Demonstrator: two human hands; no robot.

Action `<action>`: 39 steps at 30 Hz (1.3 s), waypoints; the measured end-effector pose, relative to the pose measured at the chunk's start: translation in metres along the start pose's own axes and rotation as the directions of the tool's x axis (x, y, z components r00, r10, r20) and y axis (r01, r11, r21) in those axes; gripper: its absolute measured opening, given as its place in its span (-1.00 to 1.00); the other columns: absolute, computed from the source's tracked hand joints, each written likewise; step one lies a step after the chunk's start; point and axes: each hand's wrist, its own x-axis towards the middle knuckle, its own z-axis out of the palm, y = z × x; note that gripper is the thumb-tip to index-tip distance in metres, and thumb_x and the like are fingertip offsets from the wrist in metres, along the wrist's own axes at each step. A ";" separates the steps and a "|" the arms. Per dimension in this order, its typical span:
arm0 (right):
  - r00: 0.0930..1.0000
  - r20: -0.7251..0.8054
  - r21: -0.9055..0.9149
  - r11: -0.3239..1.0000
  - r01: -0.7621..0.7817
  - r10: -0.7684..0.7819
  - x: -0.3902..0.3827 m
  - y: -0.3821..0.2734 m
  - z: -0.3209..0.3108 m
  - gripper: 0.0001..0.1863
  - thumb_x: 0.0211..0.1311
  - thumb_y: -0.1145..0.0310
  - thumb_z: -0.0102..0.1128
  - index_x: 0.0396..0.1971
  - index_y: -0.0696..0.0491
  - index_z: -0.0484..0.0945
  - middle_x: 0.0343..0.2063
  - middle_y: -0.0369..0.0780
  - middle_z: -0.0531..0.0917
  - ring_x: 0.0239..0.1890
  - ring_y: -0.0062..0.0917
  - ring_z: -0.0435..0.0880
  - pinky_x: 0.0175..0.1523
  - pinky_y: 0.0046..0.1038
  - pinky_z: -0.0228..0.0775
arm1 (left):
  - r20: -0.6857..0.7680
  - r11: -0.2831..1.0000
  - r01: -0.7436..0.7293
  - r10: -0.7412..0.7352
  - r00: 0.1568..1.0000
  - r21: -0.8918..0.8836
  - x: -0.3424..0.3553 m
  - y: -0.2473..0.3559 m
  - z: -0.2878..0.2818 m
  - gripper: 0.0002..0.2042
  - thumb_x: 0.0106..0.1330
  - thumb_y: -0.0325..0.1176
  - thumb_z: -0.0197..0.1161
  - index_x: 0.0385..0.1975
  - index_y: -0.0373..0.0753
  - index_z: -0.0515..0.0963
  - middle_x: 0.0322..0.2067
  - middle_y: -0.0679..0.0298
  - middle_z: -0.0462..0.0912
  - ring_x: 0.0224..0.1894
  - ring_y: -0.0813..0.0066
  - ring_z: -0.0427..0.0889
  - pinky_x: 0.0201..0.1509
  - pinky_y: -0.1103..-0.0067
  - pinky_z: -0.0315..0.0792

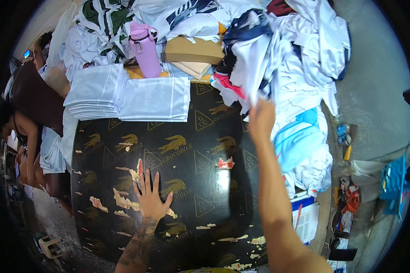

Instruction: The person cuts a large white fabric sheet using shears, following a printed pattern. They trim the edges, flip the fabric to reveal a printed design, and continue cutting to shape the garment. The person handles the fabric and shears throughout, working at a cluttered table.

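Observation:
My left hand point(153, 203) lies flat on the worn black tabletop point(191, 164), its fingers spread and nothing under them but the board. At the right, my outstretched right hand point(262, 119) is closed on a piece of white cloth point(251, 68), part of a loose heap; motion blurs the fingers a little. Beside that hand the heap shows dark navy and pink fabric point(230, 85). Two neat stacks of folded white fabric point(95, 93), the right one point(155, 100) lower, sit side by side at the far left of the table.
Behind the stacks stand a pink bottle point(146, 52) and a brown cardboard box point(193, 49). Light-blue and white garments point(300, 143) pile along the right edge, above some papers point(307, 223). A co-worker point(36, 100) bends at the left. A blue plastic basket point(392, 182) stands far right.

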 end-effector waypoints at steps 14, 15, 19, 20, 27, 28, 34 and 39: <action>0.344 0.878 0.237 0.322 -0.916 0.332 -0.221 -0.268 -0.449 -0.81 0.52 0.30 0.35 -0.15 0.12 0.62 -0.39 -0.36 0.65 -0.25 -0.72 0.60 -0.14 -0.57 0.47 | -0.053 0.181 -0.387 0.851 0.522 -0.904 -0.154 0.071 -0.195 -0.08 0.28 0.12 0.48 0.48 -0.36 0.27 0.38 -0.17 0.45 0.44 -0.05 0.44 0.54 0.23 0.26; 0.406 0.876 0.267 0.439 -0.858 0.261 -0.206 -0.284 -0.460 -0.77 0.49 0.28 0.40 -0.12 0.13 0.61 -0.39 -0.38 0.63 -0.25 -0.73 0.58 -0.14 -0.57 0.46 | -0.012 0.228 -0.336 0.811 0.584 -0.914 -0.175 0.053 -0.211 -0.20 0.28 -0.01 0.45 0.41 -0.35 0.35 0.27 -0.15 0.53 0.34 -0.01 0.53 0.44 0.26 0.34; 0.322 0.944 -0.002 0.975 -0.224 0.076 -0.182 -0.384 -0.442 -0.53 0.19 0.31 0.56 0.06 0.01 0.56 -0.26 -0.08 0.76 -0.19 -0.09 0.80 -0.15 -0.13 0.62 | 0.001 0.393 -0.208 0.469 0.883 -0.896 -0.244 -0.063 -0.291 -0.59 0.14 -0.58 0.20 0.04 -0.35 0.69 -0.17 0.02 0.80 -0.08 0.18 0.80 0.07 0.46 0.57; 0.263 0.961 -0.085 0.996 0.004 0.081 -0.179 -0.405 -0.425 -0.50 0.15 0.37 0.53 0.09 -0.02 0.56 -0.23 -0.03 0.77 -0.15 0.04 0.78 -0.13 -0.02 0.64 | -0.160 0.485 -0.362 0.409 0.898 -0.796 -0.257 -0.090 -0.322 -0.55 0.13 -0.61 0.21 0.09 -0.33 0.68 -0.10 0.02 0.78 -0.01 0.14 0.75 0.12 0.41 0.54; 0.574 0.619 0.786 0.425 -0.450 -0.536 -0.108 -0.415 -0.361 -0.71 0.36 0.44 0.36 0.03 0.10 0.58 -0.16 -0.26 0.77 -0.11 -0.62 0.72 0.04 -0.44 0.55 | -0.735 0.952 -0.041 0.263 0.625 0.305 -0.298 -0.256 -0.560 -0.47 0.15 -0.69 0.08 0.18 -0.26 0.60 -0.04 -0.18 0.73 0.13 -0.12 0.72 0.22 0.27 0.53; 0.606 0.470 0.734 0.666 0.136 -0.642 -0.090 -0.425 -0.370 -0.60 0.27 0.43 0.40 0.11 0.07 0.60 -0.16 -0.12 0.78 -0.10 -0.40 0.77 0.08 -0.33 0.58 | -0.768 0.948 0.114 0.167 0.619 0.298 -0.312 -0.293 -0.587 -0.49 0.18 -0.67 0.09 0.16 -0.23 0.61 -0.08 -0.21 0.72 0.11 -0.13 0.74 0.20 0.29 0.55; 0.972 0.020 -0.036 0.972 0.233 -0.232 0.027 -0.410 -0.368 -0.67 0.20 0.53 0.26 -0.01 0.06 0.71 -0.05 -0.02 0.77 0.10 0.01 0.73 0.21 -0.06 0.56 | -0.981 0.861 0.508 -0.123 0.151 -0.030 -0.450 -0.427 -0.621 -0.61 0.43 -0.43 0.15 0.23 -0.10 0.65 0.09 -0.04 0.77 0.14 -0.02 0.76 0.21 0.30 0.56; 0.831 0.130 0.368 0.804 0.467 -0.541 -0.103 -0.277 -0.335 -0.49 0.25 0.63 0.15 0.22 0.11 0.68 0.16 0.01 0.73 0.32 -0.02 0.62 0.46 -0.14 0.37 | -0.821 0.972 0.225 -0.177 0.542 -0.061 -0.584 -0.352 -0.317 -0.48 0.38 -0.50 0.08 0.38 -0.20 0.55 0.30 -0.02 0.64 0.35 0.01 0.60 0.49 0.24 0.37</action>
